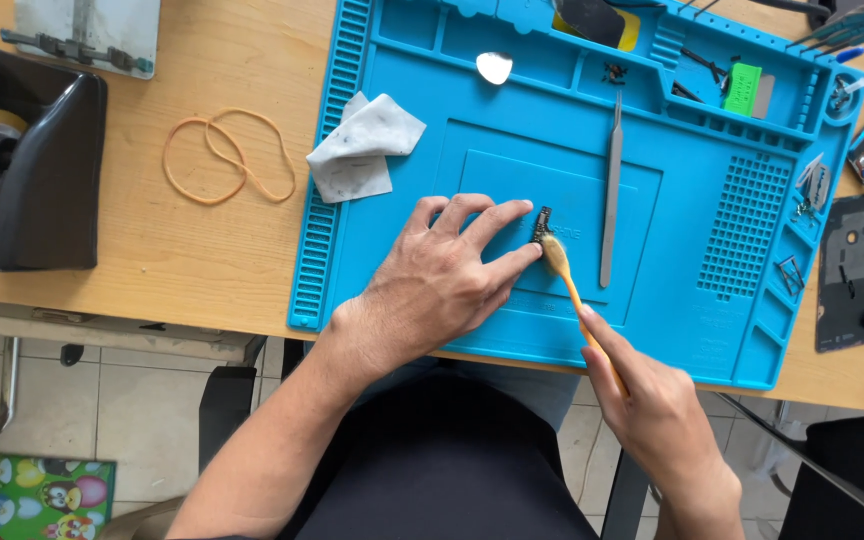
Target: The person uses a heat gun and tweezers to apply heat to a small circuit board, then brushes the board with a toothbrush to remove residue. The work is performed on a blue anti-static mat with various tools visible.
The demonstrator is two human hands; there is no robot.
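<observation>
Left hand (447, 275): flat on the blue repair mat (402, 230), fingers spread, grip open, fingertips pinning a small dark circuit part (543, 223).
Right hand (652, 405): grip closed around an orange-handled brush (572, 290), bristles touching the part.
Mat centre: metal tweezers (611, 195) just beside the part.
Mat top trays: green block (742, 88), tiny screws (614, 72).
Mat left edge: crumpled white wipe (362, 148).
Wooden surface (222, 250): rubber band (227, 155).

Tweezers (611, 190), crumpled cloth (362, 147), rubber bands (229, 157), tape dispenser (22, 170), green block (742, 89), phone back cover (845, 272).
</observation>
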